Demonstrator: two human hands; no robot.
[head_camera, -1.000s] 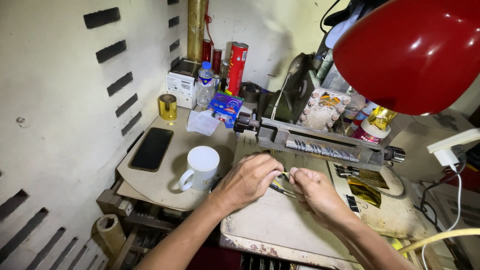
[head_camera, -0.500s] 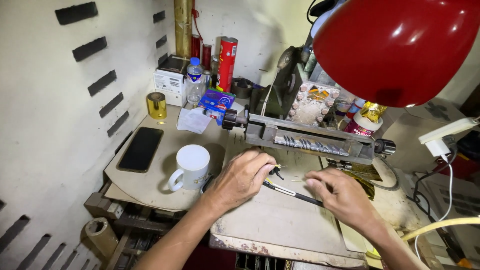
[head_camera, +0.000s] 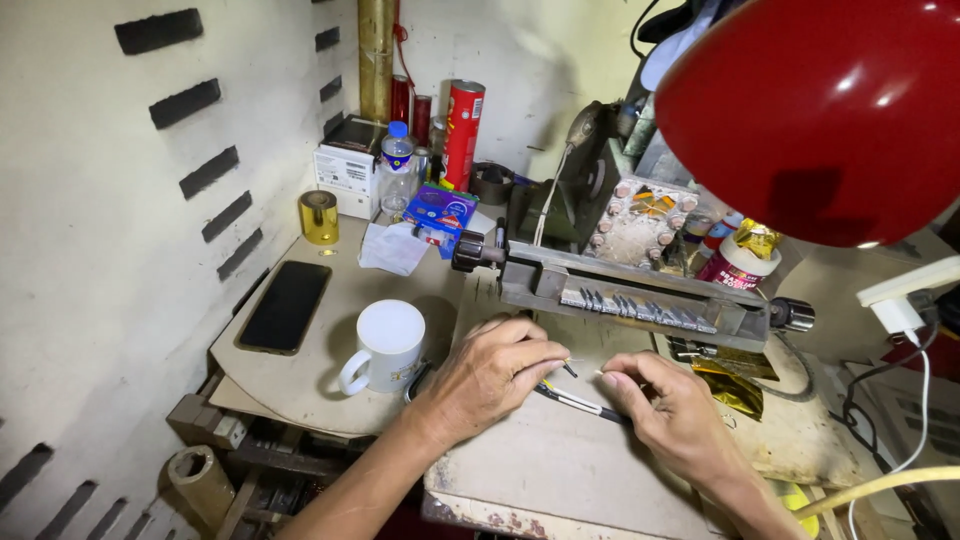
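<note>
Hands (head_camera: 500, 375) now closer together, pinching cable (head_camera: 580, 402) ends.

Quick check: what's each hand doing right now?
Left hand: closed, pinching a thin wire.
Right hand: closed, pinching a small pale piece at its fingertips; cannot tell what.

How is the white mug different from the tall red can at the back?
The white mug is short and wide with a handle; the red can is tall, slim and has none. The mug stands near the left hand; the can stands far back by the wall. Both stand upright.
</note>
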